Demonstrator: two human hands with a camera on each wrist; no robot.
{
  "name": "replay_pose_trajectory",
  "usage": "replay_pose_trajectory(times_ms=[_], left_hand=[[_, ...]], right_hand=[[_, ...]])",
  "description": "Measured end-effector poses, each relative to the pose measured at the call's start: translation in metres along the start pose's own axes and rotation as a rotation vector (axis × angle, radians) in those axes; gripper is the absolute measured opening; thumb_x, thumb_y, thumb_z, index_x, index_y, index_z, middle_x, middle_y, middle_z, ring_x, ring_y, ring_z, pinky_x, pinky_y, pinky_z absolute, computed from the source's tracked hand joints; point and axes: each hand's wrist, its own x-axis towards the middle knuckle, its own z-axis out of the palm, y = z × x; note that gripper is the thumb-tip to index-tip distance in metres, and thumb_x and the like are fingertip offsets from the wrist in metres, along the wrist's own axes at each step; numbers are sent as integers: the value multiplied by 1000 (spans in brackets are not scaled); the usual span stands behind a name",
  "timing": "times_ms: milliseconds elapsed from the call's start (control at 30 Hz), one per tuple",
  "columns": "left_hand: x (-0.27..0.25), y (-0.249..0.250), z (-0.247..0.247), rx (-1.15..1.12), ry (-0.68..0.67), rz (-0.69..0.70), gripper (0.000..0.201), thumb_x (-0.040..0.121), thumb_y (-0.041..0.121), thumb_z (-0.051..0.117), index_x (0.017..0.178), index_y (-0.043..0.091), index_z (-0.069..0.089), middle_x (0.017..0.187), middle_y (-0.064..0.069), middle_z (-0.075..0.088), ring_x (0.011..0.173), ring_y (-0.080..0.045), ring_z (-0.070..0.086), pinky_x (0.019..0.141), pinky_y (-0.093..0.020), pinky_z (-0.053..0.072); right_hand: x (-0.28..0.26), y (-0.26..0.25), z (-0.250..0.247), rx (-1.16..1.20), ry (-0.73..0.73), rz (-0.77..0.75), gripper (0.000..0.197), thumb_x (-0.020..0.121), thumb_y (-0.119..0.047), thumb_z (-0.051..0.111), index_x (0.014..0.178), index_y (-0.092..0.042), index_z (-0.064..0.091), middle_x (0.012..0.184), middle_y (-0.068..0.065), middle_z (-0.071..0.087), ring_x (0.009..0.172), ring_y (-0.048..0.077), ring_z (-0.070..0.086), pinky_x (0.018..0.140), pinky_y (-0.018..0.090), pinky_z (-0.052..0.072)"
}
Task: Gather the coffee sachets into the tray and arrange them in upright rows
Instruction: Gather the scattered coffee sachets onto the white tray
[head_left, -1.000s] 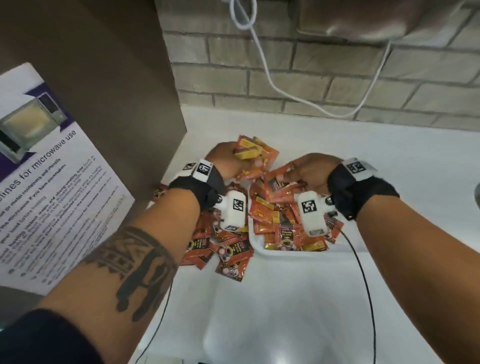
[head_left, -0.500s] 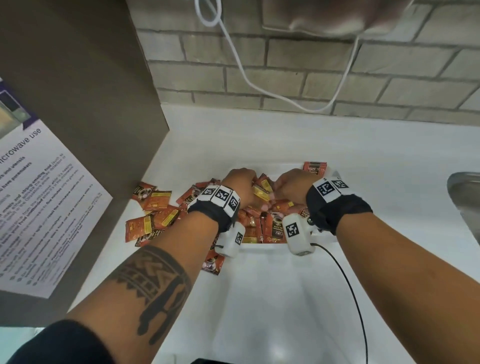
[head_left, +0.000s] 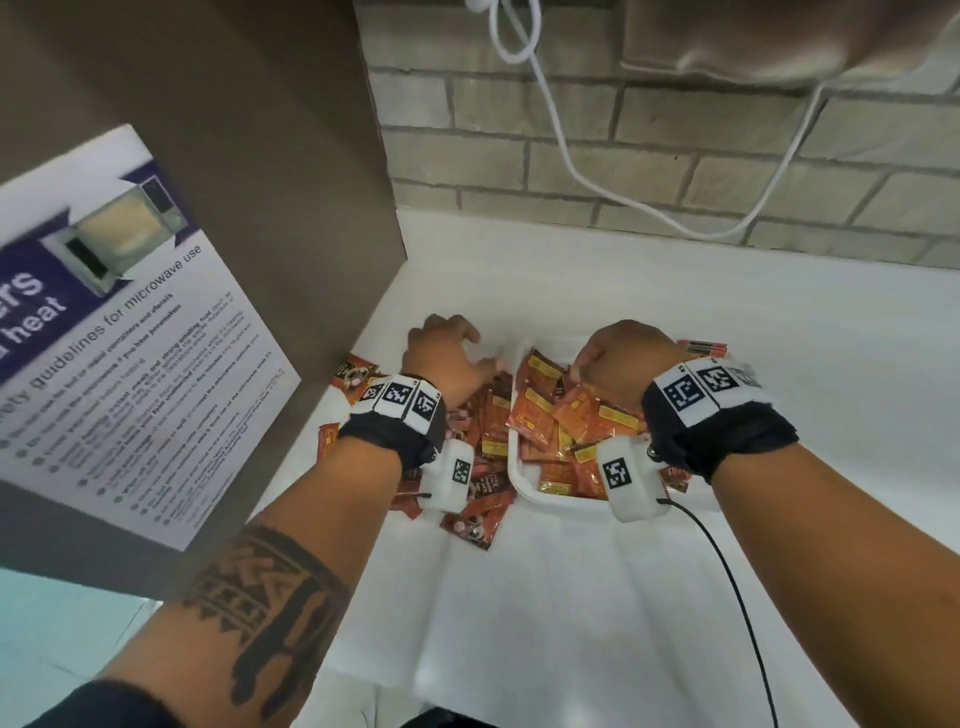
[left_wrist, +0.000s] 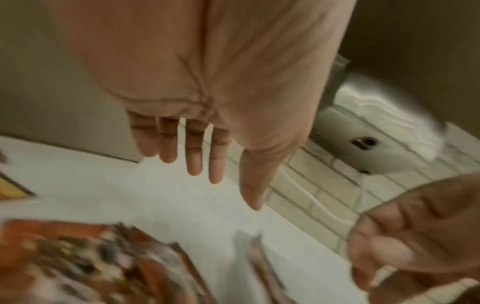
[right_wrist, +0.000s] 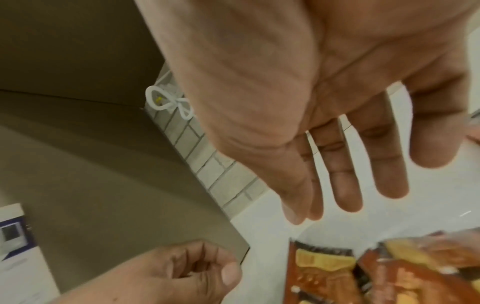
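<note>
Several orange coffee sachets (head_left: 561, 415) lie jumbled flat in the white tray (head_left: 519, 470). More sachets (head_left: 480, 512) are scattered on the counter left of the tray, and one (head_left: 358, 371) lies near the cabinet. My left hand (head_left: 447, 353) hovers over the loose pile. The left wrist view shows its fingers (left_wrist: 193, 158) straight, spread and empty above blurred sachets (left_wrist: 78, 257). My right hand (head_left: 621, 358) is over the tray's far side. Its fingers (right_wrist: 345, 185) are straight and hold nothing, above sachets (right_wrist: 324, 273).
A brown cabinet side (head_left: 311, 182) with a microwave guidelines poster (head_left: 130, 338) stands close on the left. The brick wall (head_left: 675, 156) carries a hanging white cable (head_left: 571, 166). A black cable (head_left: 727, 571) trails from my right wrist over the white counter (head_left: 571, 623).
Both hands were together over the tray, gripping bunches of sachets. Now they have let go and parted: the left has moved left of the tray, and both are empty.
</note>
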Motion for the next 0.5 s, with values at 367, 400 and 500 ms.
replay_pose_trajectory(times_ms=[367,400,500], left_hand=[[-3,-89,-4,295,-190,-348,64,100,36,53,154,11,29,158,-18,29,141,-39,37,114,-44,35],[-4,-89,-3,292,-173,-306,58,100,33,54,151,12,37,155,-18,33,138,-38,41,112,-42,36],[-1,-88,-2,204,-149,-224,43,96,26,60,137,14,52,140,-15,49,125,-36,52,106,-40,43]], right_hand=[[38,-100,38,-153,-137,-285,35,94,-23,63,126,-9,63,129,6,61,116,24,59,90,26,47],[47,-104,43,-192,-139,-284,37,96,-22,60,130,-8,59,133,9,59,120,25,57,94,27,46],[66,-111,56,-309,-168,-271,40,95,-21,59,131,-6,58,127,12,62,114,27,61,96,34,50]])
